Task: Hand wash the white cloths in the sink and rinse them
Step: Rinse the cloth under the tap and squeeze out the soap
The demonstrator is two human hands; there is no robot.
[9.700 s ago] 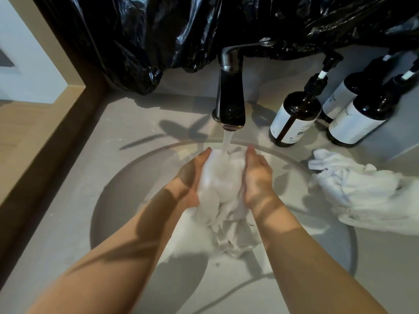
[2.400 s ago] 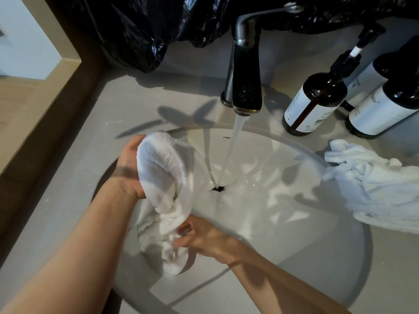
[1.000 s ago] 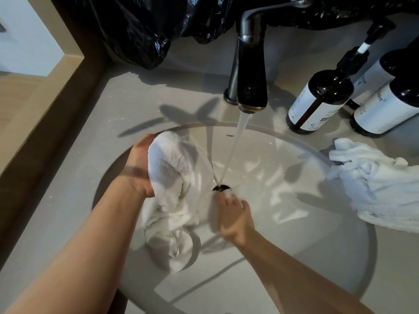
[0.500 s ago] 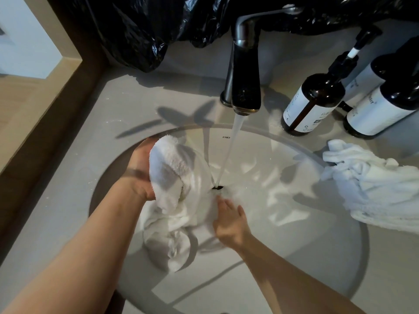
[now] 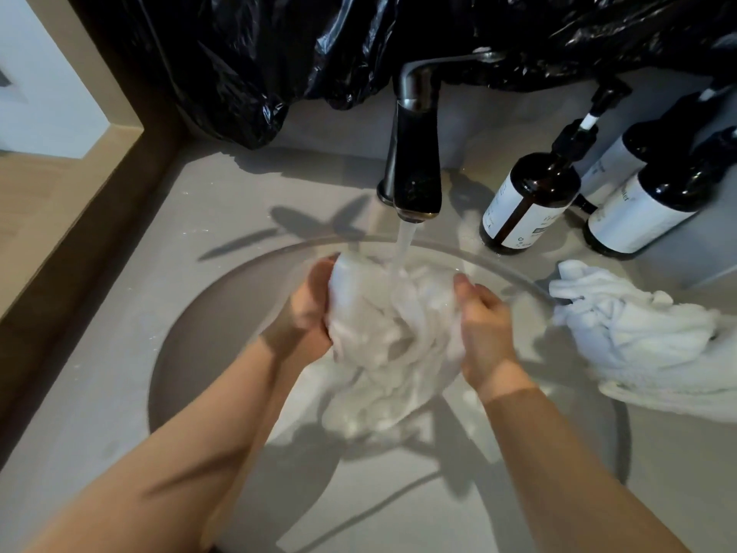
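A bunched wet white cloth [image 5: 393,337] hangs over the round sink [image 5: 191,337], directly under the running stream from the dark faucet [image 5: 416,153]. My left hand [image 5: 309,313] grips its left side and my right hand [image 5: 484,333] presses its right side, so the cloth is squeezed between both palms. Its lower folds droop toward the basin floor, hiding the drain. A second white cloth [image 5: 642,345] lies crumpled on the counter at the sink's right rim.
Three dark pump bottles with white labels [image 5: 530,201] stand on the counter right of the faucet. A black plastic sheet [image 5: 279,53] covers the wall behind. A wooden ledge [image 5: 71,193] runs along the left edge of the grey counter.
My left hand carried the cloth from the sink's left side to under the stream. My right hand left the drain area and closed on the cloth's right side.
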